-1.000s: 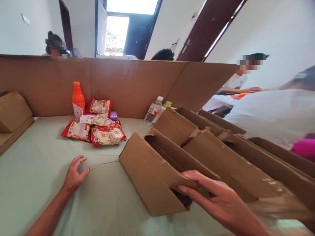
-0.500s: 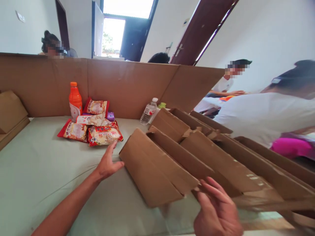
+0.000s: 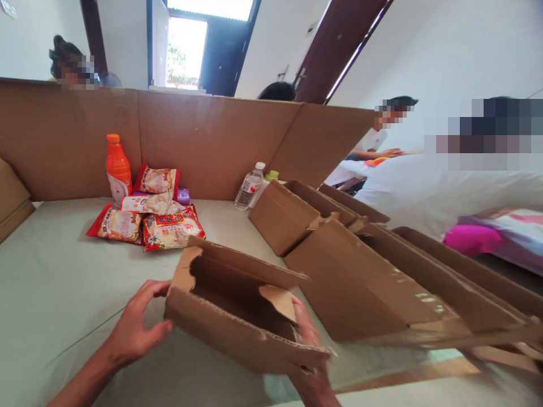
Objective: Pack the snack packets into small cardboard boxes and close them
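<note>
Since the earlier frame one cardboard box (image 3: 229, 325) has come off the flat stack (image 3: 352, 282) and now stands half open on the desk (image 3: 55, 282) between both hands: left hand (image 3: 136, 330) curls round its left end, right hand (image 3: 311, 376) pinches its right flap (corrugated, brown). Behind: four glossy snack packets (image 3: 169, 232), one orange bottle (image 3: 117, 169), one clear bottle (image 3: 249, 187).

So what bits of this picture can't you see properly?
All in the head view:
- right hand: mostly hidden behind the cardboard box wall, with the wrist cut off by the bottom edge.
- snack packets: the print is too small to read.
- purple item: mostly hidden behind the packets.
- green-capped bottle: its body is hidden by the water bottle.
- Inside the box: the far corner is in shadow under a flap.
</note>
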A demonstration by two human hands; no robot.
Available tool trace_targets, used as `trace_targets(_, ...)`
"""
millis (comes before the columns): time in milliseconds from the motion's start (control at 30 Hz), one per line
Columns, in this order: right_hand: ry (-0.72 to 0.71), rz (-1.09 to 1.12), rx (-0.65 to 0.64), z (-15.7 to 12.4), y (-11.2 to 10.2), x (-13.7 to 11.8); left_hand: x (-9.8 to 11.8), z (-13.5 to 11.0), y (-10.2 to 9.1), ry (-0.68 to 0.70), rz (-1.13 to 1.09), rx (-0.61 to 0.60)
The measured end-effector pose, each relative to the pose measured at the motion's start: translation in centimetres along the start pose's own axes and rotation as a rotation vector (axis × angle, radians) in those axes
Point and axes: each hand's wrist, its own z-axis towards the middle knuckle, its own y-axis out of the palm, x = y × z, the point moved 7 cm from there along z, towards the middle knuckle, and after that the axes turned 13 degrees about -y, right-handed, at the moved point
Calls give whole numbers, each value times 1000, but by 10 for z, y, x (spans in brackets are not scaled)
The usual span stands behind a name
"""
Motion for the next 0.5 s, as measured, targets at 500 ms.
trace_targets(500, 24, 485, -661, 11, 140, -81, -70, -29, -102, -174, -241, 83)
